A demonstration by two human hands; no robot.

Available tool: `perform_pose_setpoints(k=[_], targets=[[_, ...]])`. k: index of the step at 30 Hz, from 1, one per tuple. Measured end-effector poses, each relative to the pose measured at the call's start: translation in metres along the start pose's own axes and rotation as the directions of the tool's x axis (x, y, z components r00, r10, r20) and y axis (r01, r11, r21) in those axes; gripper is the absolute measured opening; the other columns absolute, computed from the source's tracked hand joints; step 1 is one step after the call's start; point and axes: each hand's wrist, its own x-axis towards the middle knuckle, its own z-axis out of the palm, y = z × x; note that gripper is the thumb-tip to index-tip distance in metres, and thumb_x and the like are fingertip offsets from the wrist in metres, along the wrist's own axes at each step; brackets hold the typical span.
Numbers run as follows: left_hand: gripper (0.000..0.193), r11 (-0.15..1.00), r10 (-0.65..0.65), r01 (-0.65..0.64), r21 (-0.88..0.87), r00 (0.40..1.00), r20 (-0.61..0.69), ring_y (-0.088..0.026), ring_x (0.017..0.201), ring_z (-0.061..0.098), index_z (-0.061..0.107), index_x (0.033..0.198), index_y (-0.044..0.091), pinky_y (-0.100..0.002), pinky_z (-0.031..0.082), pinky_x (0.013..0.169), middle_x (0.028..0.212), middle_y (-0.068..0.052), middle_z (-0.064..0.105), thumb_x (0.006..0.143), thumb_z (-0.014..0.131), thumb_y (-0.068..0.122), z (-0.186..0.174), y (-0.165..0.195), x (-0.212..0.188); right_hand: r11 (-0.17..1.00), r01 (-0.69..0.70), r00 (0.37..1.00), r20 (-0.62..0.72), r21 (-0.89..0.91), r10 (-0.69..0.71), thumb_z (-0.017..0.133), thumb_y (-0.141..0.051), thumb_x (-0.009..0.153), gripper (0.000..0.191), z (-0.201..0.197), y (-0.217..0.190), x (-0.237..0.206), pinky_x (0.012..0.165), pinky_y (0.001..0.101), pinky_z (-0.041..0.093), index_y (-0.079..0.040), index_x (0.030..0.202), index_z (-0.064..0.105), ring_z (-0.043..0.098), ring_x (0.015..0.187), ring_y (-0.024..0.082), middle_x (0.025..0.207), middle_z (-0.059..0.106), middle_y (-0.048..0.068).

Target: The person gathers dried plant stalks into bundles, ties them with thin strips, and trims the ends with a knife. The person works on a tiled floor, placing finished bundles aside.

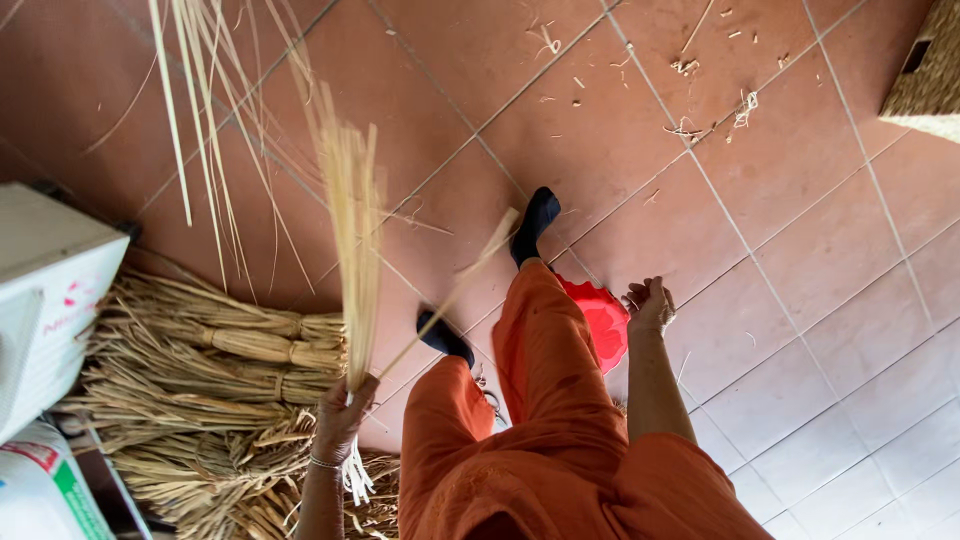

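Straw bundle (352, 215): pale, thin stalks, gripped at the lower end and held upright above the tiled floor (800, 300), fanned slightly at the top. One loose stalk (455, 290) is seen slanting out to the right from the grip.

Left hand (340, 415): fingers closed around the base of the bundle; short stalk ends are seen below the fist. A thin bracelet (322, 463) is worn at the wrist.

Right hand (650, 305): held out low over the floor, fingers loosely curled, nothing visibly held; whether anything small is pinched cannot be told.

Clothing: orange trousers (540, 420) and dark socks (535, 225) are worn; both feet are set on the floor.

Red object (600, 315): partly hidden behind the right leg, just beside the right hand; kind not identifiable.

Straw pile (210, 390): tied sheaves stacked on the floor at left, beneath and beside the left hand.

Hanging strands (200, 110): long loose stalks seen at upper left.

White box (50, 290): located at the left edge, touching the pile. A white sack (45, 490) is placed below it.

Woven basket (925, 75): corner seen at upper right.

Straw scraps (700, 100): scattered across the upper floor tiles.
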Motion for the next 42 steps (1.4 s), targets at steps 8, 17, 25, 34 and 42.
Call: perform_pose_setpoints(k=[8, 17, 25, 34, 42], targets=[[0.008, 0.998, 0.033, -0.029, 0.059, 0.998, -0.059, -0.004, 0.054, 0.045, 0.072, 0.097, 0.007, -0.023, 0.034, 0.047, 0.067, 0.005, 0.059, 0.092, 0.073, 0.013, 0.134, 0.158, 0.122, 0.900, 0.109, 0.987, 0.153, -0.422, -0.047, 0.068, -0.019, 0.094, 0.019, 0.053, -0.109, 0.099, 0.048, 0.0309, 0.054, -0.004, 0.105, 0.067, 0.065, 0.056, 0.019, 0.077, 0.073, 0.012], [0.011, 0.985, 0.066, -0.082, 0.149, 0.992, 0.109, -0.003, 0.055, 0.042, 0.066, 0.096, 0.004, -0.021, 0.033, 0.048, 0.066, 0.004, 0.053, 0.101, 0.065, 0.013, 0.278, 0.284, 0.238, 0.752, 0.487, 0.853, 0.429, -0.444, -0.298, 0.068, -0.016, 0.096, 0.020, 0.146, -0.280, 0.215, 0.062, 0.0262, 0.060, -0.004, 0.112, 0.068, 0.075, 0.081, 0.015, 0.095, 0.075, 0.008], [0.013, 0.992, -0.120, 0.119, 0.041, 0.993, 0.019, -0.005, 0.051, 0.033, 0.072, 0.094, 0.000, -0.023, 0.023, 0.045, 0.061, 0.003, 0.046, 0.095, 0.069, 0.013, 0.372, 0.378, 0.334, 0.485, 0.575, 0.818, 0.456, -0.658, -0.352, 0.070, -0.023, 0.094, 0.016, 0.254, -0.384, 0.287, 0.073, 0.0323, 0.059, -0.010, 0.102, 0.075, 0.076, 0.078, 0.015, 0.085, 0.078, 0.004], [0.015, 1.000, 0.029, -0.029, 0.012, 0.999, 0.023, -0.007, 0.051, 0.033, 0.070, 0.091, -0.002, -0.026, 0.025, 0.047, 0.058, 0.002, 0.043, 0.096, 0.062, 0.011, 0.406, 0.471, 0.403, 0.352, 0.759, 0.651, 0.613, -0.548, -0.449, 0.070, -0.021, 0.096, 0.015, 0.386, -0.479, 0.389, 0.067, 0.0347, 0.058, -0.010, 0.103, 0.076, 0.075, 0.075, 0.019, 0.087, 0.078, 0.009], [0.014, 0.995, -0.045, 0.021, -0.100, 0.970, -0.240, -0.009, 0.052, 0.038, 0.068, 0.090, -0.002, -0.026, 0.027, 0.048, 0.061, -0.002, 0.050, 0.095, 0.063, 0.010, 0.459, 0.480, 0.438, -0.042, 0.905, 0.308, 0.720, -0.423, -0.622, 0.073, -0.014, 0.096, 0.005, 0.528, -0.602, 0.519, 0.064, 0.0395, 0.058, -0.010, 0.098, 0.076, 0.073, 0.075, 0.025, 0.088, 0.076, 0.011]])
